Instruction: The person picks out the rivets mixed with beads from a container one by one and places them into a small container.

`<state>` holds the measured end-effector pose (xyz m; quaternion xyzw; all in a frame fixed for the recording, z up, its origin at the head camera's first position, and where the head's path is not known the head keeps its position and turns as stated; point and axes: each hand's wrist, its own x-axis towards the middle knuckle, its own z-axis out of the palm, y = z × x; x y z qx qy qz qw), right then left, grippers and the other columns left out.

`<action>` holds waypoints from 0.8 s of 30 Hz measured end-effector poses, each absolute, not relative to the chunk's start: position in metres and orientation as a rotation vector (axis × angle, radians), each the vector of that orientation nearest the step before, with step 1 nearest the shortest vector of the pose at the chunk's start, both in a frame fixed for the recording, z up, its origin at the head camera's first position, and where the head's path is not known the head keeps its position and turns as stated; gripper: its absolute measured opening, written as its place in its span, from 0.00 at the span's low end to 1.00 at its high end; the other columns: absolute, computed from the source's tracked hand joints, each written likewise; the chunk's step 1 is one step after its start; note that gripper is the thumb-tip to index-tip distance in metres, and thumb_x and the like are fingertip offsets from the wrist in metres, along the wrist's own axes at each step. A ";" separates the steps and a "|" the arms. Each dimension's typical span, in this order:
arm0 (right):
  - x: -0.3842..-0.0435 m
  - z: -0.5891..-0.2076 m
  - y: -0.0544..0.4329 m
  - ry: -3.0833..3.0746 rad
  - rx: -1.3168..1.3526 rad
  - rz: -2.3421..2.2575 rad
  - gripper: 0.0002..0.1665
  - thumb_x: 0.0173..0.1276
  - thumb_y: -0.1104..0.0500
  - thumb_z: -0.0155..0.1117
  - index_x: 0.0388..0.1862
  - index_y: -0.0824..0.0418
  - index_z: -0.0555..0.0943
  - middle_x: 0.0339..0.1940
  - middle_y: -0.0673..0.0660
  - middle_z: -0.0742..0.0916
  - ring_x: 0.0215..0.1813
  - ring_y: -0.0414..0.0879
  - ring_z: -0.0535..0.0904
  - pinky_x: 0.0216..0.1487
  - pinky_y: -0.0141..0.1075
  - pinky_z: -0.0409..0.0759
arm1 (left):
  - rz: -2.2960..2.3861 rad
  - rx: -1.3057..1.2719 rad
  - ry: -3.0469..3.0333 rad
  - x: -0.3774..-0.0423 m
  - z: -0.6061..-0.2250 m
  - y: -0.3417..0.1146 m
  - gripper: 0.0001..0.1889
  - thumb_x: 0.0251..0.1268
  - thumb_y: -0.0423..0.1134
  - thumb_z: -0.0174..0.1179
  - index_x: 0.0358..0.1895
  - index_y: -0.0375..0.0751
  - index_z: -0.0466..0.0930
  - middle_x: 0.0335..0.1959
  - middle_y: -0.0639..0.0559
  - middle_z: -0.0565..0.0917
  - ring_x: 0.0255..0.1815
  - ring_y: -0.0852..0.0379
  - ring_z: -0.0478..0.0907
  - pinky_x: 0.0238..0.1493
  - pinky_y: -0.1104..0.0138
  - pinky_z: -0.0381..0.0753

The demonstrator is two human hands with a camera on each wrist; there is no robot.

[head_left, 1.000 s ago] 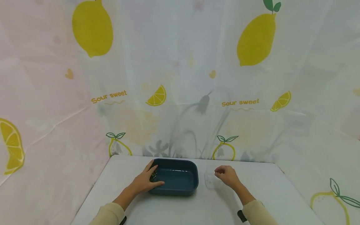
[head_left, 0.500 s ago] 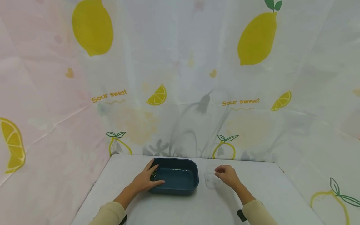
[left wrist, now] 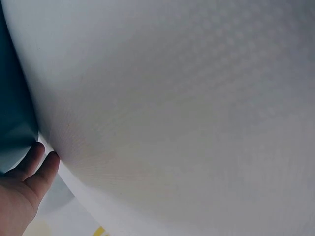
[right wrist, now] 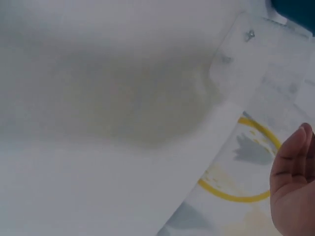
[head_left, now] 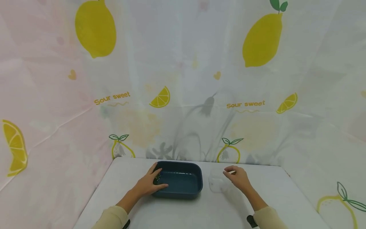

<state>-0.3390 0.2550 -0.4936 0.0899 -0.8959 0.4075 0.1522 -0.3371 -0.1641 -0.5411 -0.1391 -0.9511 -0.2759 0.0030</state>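
Dish point(head_left: 183, 183), deep, rectangular and dark blue, sits flat on the white table point(head_left: 183, 213), just left of the middle of its far half. The left hand point(head_left: 147, 184) is spread wide over the dish's left end, its thumb reaching over the near rim and its fingers lying across the left side. Small dark green bits point(head_left: 158, 178) show inside beside those fingers, partly covered by them.

To the right of the dish and apart from it lies a shallow clear container point(head_left: 216, 184), with a few small specks visible in the right wrist view. The right hand point(head_left: 238, 178) is raised by its right side, thumb and fingers drawn narrowly together; whether they hold something small, I cannot quite tell. Pale sleeves point(head_left: 112, 218) cover both forearms. Behind the table hangs a lemon-printed cloth point(head_left: 183, 127) lettered "Sour sweet".
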 end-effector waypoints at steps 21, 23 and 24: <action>-0.320 -0.502 0.274 -2.694 0.348 0.197 0.56 0.62 0.30 0.62 0.81 0.53 0.54 0.81 0.70 0.47 0.74 0.72 0.59 0.70 0.67 0.55 | -0.870 -0.437 -2.973 -0.335 -0.539 -0.164 0.50 0.53 0.70 0.65 0.75 0.45 0.63 0.82 0.44 0.48 0.68 0.37 0.72 0.55 0.42 0.76; -0.320 -0.503 0.273 -2.666 0.383 0.140 0.55 0.61 0.29 0.62 0.80 0.51 0.56 0.81 0.70 0.50 0.75 0.70 0.57 0.70 0.67 0.55 | -0.873 -0.439 -2.973 -0.335 -0.538 -0.164 0.50 0.53 0.70 0.65 0.75 0.45 0.63 0.82 0.44 0.48 0.68 0.37 0.72 0.55 0.41 0.76; -0.320 -0.503 0.272 -2.653 0.403 0.105 0.55 0.60 0.29 0.62 0.80 0.50 0.57 0.81 0.69 0.51 0.76 0.68 0.56 0.70 0.67 0.55 | -0.874 -0.440 -2.972 -0.334 -0.538 -0.164 0.50 0.53 0.70 0.65 0.75 0.45 0.63 0.82 0.44 0.48 0.68 0.37 0.72 0.56 0.41 0.76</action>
